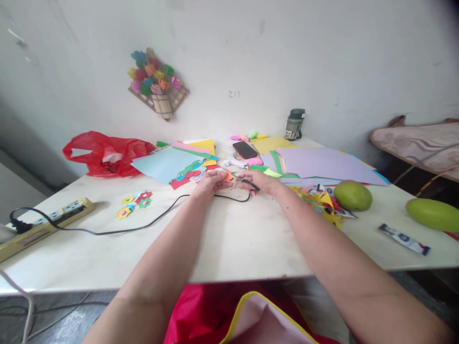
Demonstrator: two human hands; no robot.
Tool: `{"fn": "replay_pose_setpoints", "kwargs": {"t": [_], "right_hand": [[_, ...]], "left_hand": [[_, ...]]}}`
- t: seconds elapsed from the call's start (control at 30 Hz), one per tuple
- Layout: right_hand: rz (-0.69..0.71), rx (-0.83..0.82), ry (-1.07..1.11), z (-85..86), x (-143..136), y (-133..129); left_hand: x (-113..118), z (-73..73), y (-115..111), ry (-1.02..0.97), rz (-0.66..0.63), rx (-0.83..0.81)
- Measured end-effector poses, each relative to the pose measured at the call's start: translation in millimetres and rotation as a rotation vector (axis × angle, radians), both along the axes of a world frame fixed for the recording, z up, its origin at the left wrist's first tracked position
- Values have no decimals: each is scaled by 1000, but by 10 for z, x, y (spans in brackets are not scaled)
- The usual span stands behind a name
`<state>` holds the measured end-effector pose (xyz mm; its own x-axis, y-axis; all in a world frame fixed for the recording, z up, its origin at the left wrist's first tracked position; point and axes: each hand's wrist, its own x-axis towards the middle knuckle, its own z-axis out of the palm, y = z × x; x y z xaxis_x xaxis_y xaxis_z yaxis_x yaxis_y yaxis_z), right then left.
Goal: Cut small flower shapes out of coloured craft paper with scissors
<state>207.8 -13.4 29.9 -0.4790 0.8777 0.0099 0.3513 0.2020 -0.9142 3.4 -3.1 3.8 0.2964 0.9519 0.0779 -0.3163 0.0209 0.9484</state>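
Note:
Both my hands meet over the middle of the white table. My left hand [211, 184] pinches a small orange piece of paper [228, 177]. Dark-handled scissors [250, 184] are gripped in my right hand [263, 184], their blades pointing left at the paper. Whether the blades touch the paper is hard to make out. Just behind my hands lies a white glue gun [234, 163], and a black cord [168, 215] runs off to the left. Colourful paper flowers [134, 204] rest on the table to the left of my hands.
A power strip [53, 224] sits at the left, with a red plastic bag [107, 155] behind it. Coloured sheets [319, 165], a phone [245, 149] and a bottle [295, 124] occupy the back. Paper scraps [332, 215], green fruits [353, 195] and a tube [404, 239] lie right.

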Motion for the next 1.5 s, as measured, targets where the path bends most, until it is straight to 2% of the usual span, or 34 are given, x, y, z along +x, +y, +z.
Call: {"fn": "replay_pose_setpoints", "kwargs": {"t": [0.27,0.67,1.03,1.5], "right_hand": [[-9,13,3,-17,6,15],[-4,-14,21,41,4,-34],[13,16,-30,13,14,-18],[-3,-5,-26,75,3,-69]], "left_hand": [[-5,-19,17,1,-4,6],[25,39,-26,-2,1,-56],[37,61,-45,26,-16,-74],[41,49,-42,34,2,13]]}}
